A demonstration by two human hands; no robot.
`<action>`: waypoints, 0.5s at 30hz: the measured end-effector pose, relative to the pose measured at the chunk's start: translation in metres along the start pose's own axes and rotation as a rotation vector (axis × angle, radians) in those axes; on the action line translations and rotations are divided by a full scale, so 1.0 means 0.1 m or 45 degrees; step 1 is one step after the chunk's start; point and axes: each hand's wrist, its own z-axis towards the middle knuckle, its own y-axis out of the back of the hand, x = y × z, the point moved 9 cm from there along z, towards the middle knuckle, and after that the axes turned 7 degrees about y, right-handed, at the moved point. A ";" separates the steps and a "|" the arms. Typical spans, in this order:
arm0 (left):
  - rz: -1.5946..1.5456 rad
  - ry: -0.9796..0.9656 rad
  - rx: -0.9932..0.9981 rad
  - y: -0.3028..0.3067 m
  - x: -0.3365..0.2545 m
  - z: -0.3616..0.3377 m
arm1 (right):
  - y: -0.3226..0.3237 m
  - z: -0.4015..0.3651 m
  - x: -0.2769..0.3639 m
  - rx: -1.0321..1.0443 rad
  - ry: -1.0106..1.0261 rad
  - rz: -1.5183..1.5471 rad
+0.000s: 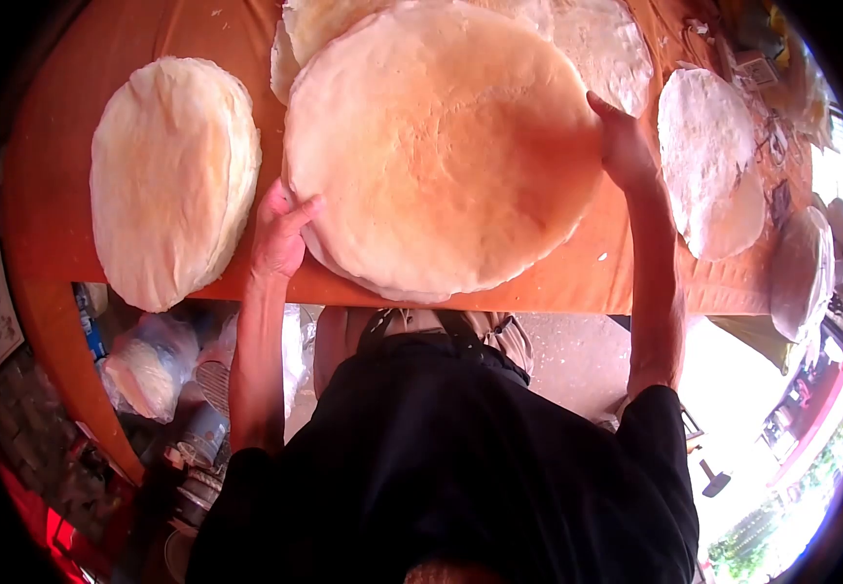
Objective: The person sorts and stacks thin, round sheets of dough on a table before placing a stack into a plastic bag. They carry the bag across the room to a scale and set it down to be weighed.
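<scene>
Holding a large round flatbread [431, 146] between both hands, above the near middle of a table with an orange cloth [47, 175]. Gripping its near left edge with the left hand [280, 234] — thumb laid over the upper face, other fingers mostly hidden at the rim. Closing the right hand [626, 151] on the right edge, a little farther from the body, with one digit pointing along the rim and the rest out of sight. Showing a second pale edge just under the bread at the near left, perhaps another layer; cannot tell how many are held, nor whether the underside touches the cloth. Lying to the left, beside the held bread and apart from it, a stack of pale flatbreads [173, 185]. Spreading out at the far side, partly covered from view by the held bread, more thin flatbreads [601, 49]. Resting to the right, past the right hand, an uneven flatbread with a ragged edge [708, 156] — and farther right, near the table's edge, a pale rounded bundle [801, 273], too distorted to make out. Sitting below the table at the left, clear plastic bags [154, 370].
</scene>
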 end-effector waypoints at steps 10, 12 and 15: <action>-0.085 0.000 -0.140 -0.23 -0.27 0.18 | -0.15 0.34 0.38 0.174 0.288 -0.189; -0.161 -0.006 -0.078 -0.21 -0.28 0.19 | -0.03 0.28 0.15 0.185 0.173 -0.187; -0.201 0.086 -0.090 -0.06 0.03 0.06 | 0.10 0.14 -0.04 0.026 0.038 -0.362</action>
